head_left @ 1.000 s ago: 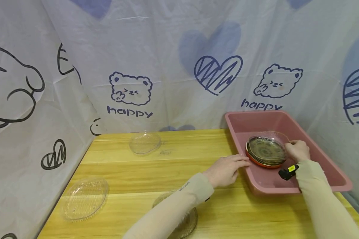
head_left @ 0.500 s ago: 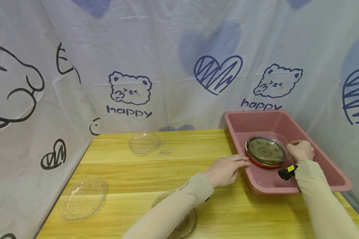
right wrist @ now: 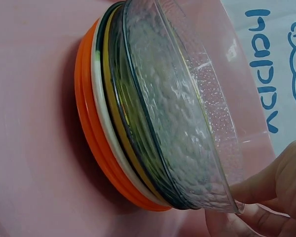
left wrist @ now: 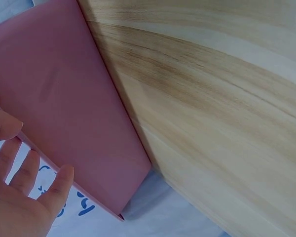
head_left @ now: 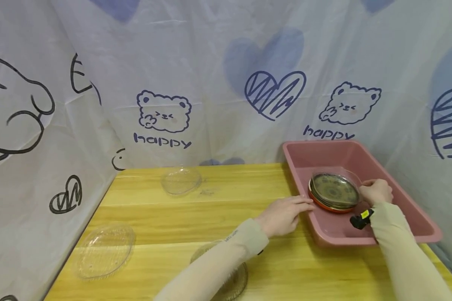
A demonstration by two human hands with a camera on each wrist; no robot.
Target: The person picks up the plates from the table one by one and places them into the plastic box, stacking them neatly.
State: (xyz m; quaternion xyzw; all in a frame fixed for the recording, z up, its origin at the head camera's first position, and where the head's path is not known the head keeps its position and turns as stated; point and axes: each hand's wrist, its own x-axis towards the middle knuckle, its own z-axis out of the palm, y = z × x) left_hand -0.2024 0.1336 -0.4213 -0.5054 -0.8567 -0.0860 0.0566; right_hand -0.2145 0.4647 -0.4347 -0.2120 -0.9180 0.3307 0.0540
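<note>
Clear glass dish [right wrist: 187, 113], tipped at 3 o'clock, is now raised less, pinched by the right hand [head_left: 376, 191]; the left hand [head_left: 284, 214], spread, steadies the pink tub [head_left: 410, 209].

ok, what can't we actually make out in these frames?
- Plate under the left forearm: head view, mostly covered by the sleeve.
- Stack of plates: exact count unclear, rims overlap.
- Right hand: right wrist view, cut off by the frame edge.
- Left hand: thumb outside the left wrist view.

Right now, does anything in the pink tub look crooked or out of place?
Yes: the clear glass dish on top of the plate stack sits tilted, its near edge lifted by the right hand. Nothing looks spilled or broken.
</note>
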